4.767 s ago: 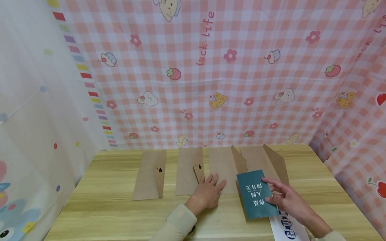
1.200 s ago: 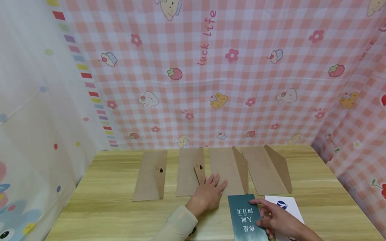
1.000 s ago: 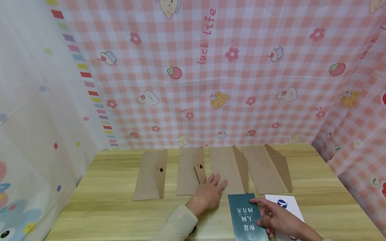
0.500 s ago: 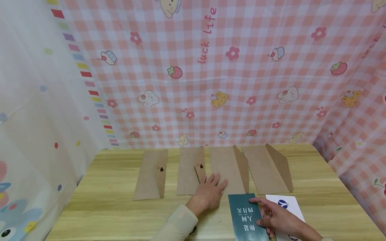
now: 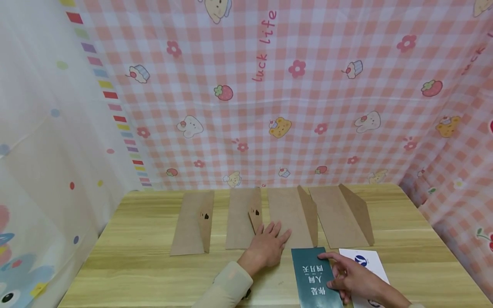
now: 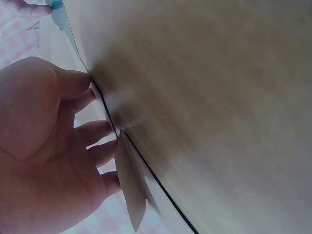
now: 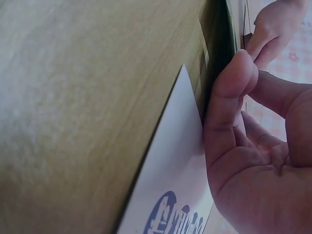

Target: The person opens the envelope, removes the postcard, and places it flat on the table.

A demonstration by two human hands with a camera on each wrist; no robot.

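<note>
My left hand lies with fingers spread at the lower end of the third brown paper envelope, its little-finger side close to the raised flap of the second envelope. In the left wrist view the fingertips of the left hand meet the surface beside that flap. My right hand pinches the right side of a dark green card with white characters, low over the table's front part. The card's near end leaves the head view. Beneath the right hand a white card with blue print is partly hidden.
The first envelope lies at the left of the row on the wooden table. A fourth envelope, flap opened to the right, lies at the right end. Behind the table hangs a pink checked cloth.
From over the right-hand envelopes, the right hand has brought the green card nearer the front and lower, slightly left, uncovering more of the white card. The left hand keeps its place.
</note>
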